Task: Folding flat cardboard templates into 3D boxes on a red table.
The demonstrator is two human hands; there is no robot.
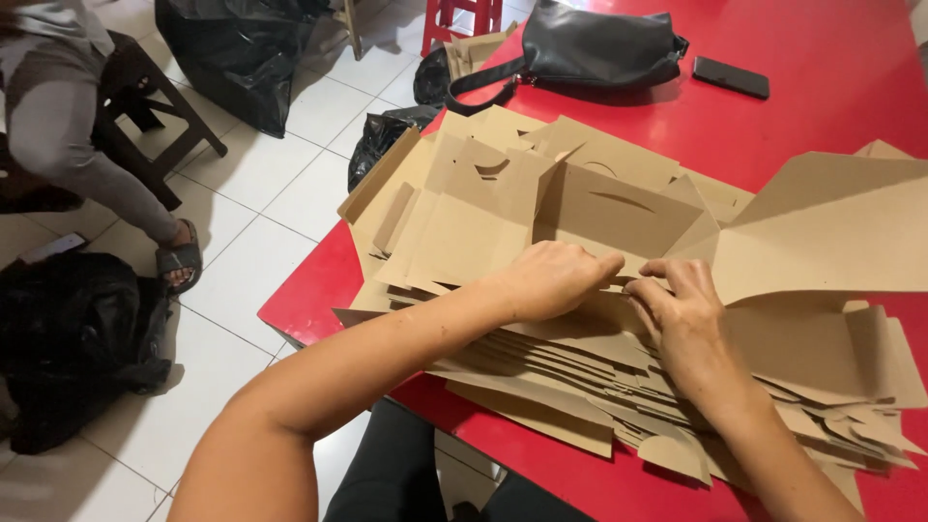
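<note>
at the far left a seated person's sandalled foot (180,259) rests on the white tiled floor (261,280), with black plastic bags (68,338) slumped near it, so anything sliding off the left edge of the red table (309,300) would land among them. on that table lies a loose stack of flat brown cardboard box blanks (541,358), fanned out and overhanging the near left corner; it looks unsteady, and a tug on one sheet could drag its neighbours over the edge. the person's left hand (551,278) sits on top of the stack, fingers curled close together and pinching the edge of one half-folded cardboard blank (609,217) that stands up just behind the hands. the right hand (681,314) meets it, fingertips narrowed onto the same edge, just beside the left. with both grips so small and close, the sheet could slip free or crease at the wrong line, and a thin tab might tear. further right a large folded flap (822,232) leans over the pile and could flop down onto the hands. far across the table a black bag (590,48) and a dark phone (731,76) lie well apart from the stack, out of harm's way.
</note>
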